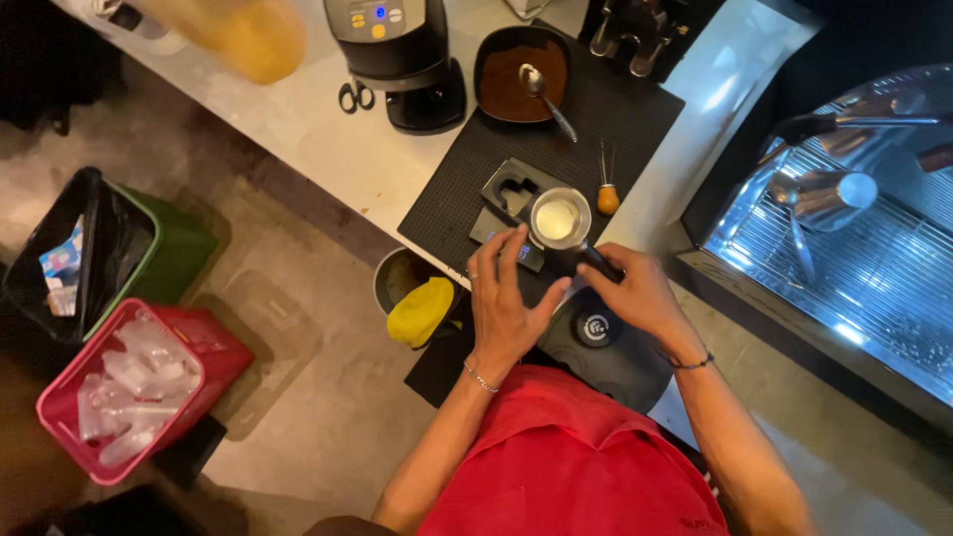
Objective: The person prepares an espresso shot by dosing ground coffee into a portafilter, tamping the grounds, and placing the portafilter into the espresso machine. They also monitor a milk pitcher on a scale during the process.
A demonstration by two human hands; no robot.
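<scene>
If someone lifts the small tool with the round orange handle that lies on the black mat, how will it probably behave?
The orange-handled tool looks small, so it is probably light. Its thin needles look stiff yet easy to bend, so gripping the handle seems safer. The rounded handle might roll if pushed, though the ribbed black mat should slow it.

The left hand [504, 298] touches the side of a small scale [516, 238] on the black mat [606, 119]. The right hand [640, 288] holds the dark handle [596, 260] of a metal cup [559, 218] that sits on the scale. Behind it, a black bowl [521, 74] of brown powder holds a spoon [544, 94]. A grinder [397, 55] stands on the table [328, 139]. On the floor stand a red bin [213, 347] and a green bin [174, 253].
</scene>
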